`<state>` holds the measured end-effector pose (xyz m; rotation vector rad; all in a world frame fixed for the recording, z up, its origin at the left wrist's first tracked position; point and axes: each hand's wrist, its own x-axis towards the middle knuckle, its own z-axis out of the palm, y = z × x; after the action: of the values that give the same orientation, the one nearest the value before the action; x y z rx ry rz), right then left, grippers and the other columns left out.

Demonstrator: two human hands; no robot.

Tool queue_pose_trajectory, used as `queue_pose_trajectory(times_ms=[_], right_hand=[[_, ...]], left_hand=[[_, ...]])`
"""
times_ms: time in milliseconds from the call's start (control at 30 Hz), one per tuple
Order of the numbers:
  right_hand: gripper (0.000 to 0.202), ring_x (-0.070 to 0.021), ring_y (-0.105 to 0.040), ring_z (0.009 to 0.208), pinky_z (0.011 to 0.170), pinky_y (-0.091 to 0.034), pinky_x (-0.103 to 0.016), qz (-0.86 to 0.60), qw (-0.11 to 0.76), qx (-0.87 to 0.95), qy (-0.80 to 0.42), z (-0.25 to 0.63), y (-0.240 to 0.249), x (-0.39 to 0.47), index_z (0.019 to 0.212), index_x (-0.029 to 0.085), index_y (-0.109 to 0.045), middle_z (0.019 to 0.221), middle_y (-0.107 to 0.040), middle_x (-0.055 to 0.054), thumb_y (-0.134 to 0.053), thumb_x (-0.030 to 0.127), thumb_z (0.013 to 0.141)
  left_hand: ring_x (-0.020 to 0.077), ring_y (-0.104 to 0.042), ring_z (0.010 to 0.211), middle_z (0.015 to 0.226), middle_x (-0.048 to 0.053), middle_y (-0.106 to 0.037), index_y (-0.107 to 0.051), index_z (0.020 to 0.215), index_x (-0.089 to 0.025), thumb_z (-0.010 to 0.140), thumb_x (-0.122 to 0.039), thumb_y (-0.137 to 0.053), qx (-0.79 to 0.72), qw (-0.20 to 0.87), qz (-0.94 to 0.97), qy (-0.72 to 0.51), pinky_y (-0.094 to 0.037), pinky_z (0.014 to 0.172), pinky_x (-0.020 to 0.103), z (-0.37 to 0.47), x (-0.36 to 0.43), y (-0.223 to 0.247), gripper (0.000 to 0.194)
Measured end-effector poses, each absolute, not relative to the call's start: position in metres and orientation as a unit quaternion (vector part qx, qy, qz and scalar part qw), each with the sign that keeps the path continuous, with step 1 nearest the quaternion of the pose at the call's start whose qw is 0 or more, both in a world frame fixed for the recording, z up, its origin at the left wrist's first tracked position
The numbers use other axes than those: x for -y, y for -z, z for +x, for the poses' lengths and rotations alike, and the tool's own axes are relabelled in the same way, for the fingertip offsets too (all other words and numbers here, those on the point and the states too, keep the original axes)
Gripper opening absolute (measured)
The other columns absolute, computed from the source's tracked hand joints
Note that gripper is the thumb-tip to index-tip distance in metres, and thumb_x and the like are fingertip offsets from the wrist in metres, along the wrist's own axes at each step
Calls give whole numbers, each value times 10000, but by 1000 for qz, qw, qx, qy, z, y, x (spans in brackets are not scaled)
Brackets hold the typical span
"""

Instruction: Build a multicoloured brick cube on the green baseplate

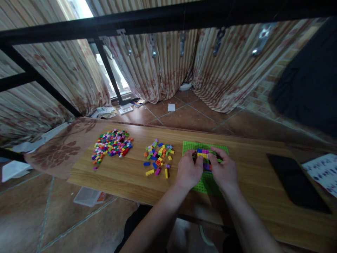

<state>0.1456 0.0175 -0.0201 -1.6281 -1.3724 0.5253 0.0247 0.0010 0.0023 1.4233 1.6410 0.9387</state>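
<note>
A green studded baseplate [207, 186] lies on the wooden table. On it is a low build of toy building bricks [202, 151], with yellow, blue, purple and pink pieces showing. My left hand [190, 169] closes around the build's left side, its thumb at the edge and a dark brick by its fingers. From the right, my right hand [223, 168] grips the same build, with a lime-green bit showing near its fingers. Both hands cover much of the build, so its full shape is hidden. Left of the baseplate lies a small spread of loose bricks [158, 162].
A larger pile of mixed bricks [112, 144] is farther left on the table [126, 179]. At the right lie a black flat tablet-like object [297, 182] and a printed sheet [322, 172]. A black metal rail [168, 17] with hanging clips crosses above. A clear plastic box [86, 196] sits on the floor.
</note>
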Motion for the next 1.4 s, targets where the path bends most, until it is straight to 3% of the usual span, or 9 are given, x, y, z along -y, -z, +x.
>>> queue_pose_trajectory(times_ms=[733,933,1133,1267,1400], right_hand=[[421,-262,-633,902,816,-487,-429,-659,436,578,-204,148,18,-16,1075,144,-682,1025,-699,-142,-500,420,814],[391,-259,-627,902,828,-487,-437,-651,458,577,-184,147,19,-16,1066,144,-676,1013,-684,-139,-514,408,828],[238,-230,-601,991,911,-467,-416,-575,542,611,-49,129,-5,0,1030,192,-666,1008,-666,-92,-498,296,897],[226,-190,-625,966,886,-499,-359,-482,519,699,-97,101,-14,17,1047,238,-654,1009,-669,-63,-463,207,930],[276,-177,-626,963,876,-508,-333,-440,458,755,-164,73,-3,17,1075,235,-640,1003,-660,-60,-404,166,949]], left_hand=[[226,-646,1028,1119,138,-686,-607,1153,-124,881,-299,-505,-632,377,564,-375,-495,920,345,24,-1,-2,340],[196,-669,947,1090,114,-701,-621,1146,-144,873,-312,-527,-633,379,558,-380,-514,851,297,18,-3,-1,334],[170,-655,791,851,50,-721,-690,856,-186,850,-183,-492,-694,244,593,-327,-479,736,262,-32,-10,-13,198],[188,-652,765,783,40,-709,-683,774,-201,797,-186,-544,-744,180,601,-230,-459,701,268,-60,-6,-15,142],[203,-658,837,897,52,-721,-692,879,-216,774,-187,-568,-747,151,621,-183,-460,729,274,-67,-2,-14,165]])
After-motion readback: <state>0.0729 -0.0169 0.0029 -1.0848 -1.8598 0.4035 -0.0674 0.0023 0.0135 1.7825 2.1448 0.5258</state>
